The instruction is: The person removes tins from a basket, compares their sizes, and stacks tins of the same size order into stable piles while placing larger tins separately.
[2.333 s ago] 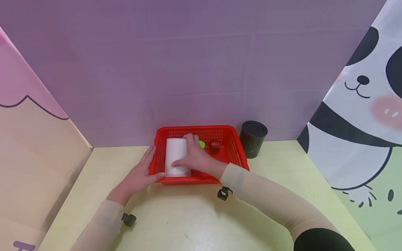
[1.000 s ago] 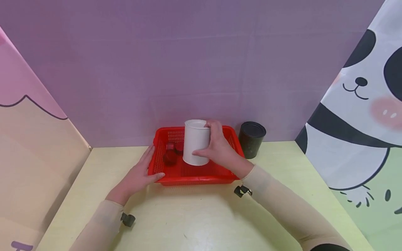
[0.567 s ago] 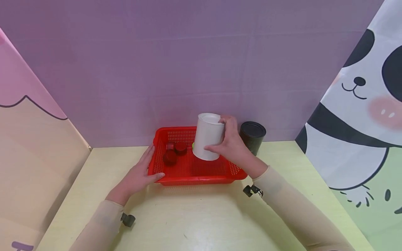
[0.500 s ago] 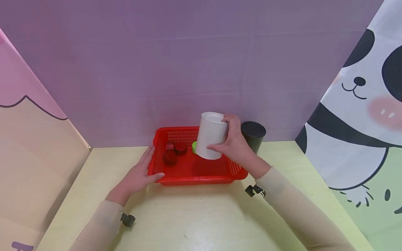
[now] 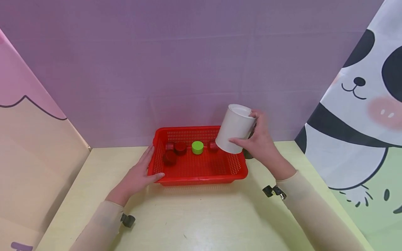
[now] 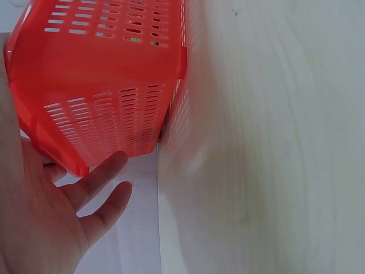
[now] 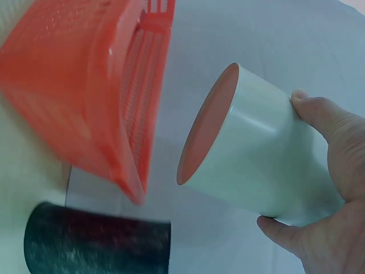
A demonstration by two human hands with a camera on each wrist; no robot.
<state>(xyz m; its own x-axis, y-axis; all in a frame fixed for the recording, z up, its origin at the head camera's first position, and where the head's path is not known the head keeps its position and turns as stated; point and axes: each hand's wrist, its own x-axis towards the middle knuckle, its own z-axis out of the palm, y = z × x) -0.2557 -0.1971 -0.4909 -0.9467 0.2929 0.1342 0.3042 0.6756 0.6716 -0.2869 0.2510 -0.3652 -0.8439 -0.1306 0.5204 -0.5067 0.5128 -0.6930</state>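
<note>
My right hand (image 5: 262, 141) grips a white canister (image 5: 235, 129) with the thumb on its near side and fingers at its upper edge. The canister is tilted and held above the right end of a red plastic basket (image 5: 198, 180). In the right wrist view, the canister (image 7: 262, 154) turns its flat round bottom toward the basket. My left hand (image 5: 138, 179) rests on the basket's left end, thumb over the front rim. The left wrist view shows two fingers (image 6: 105, 211) stretched out beside the basket wall. In the basket lie a green round lid (image 5: 197, 147) and several dark red pieces (image 5: 180, 149).
A black can (image 7: 97, 240) stands just right of the basket, mostly hidden behind the right hand and canister in the head view. The pale wooden table (image 5: 194, 216) extends in front, and a purple cloth (image 5: 188, 69) hangs behind.
My right hand lifted the white canister out of the basket, moved it right and up, and tilted it. The green lid and red pieces came into sight. My left hand stayed in place.
</note>
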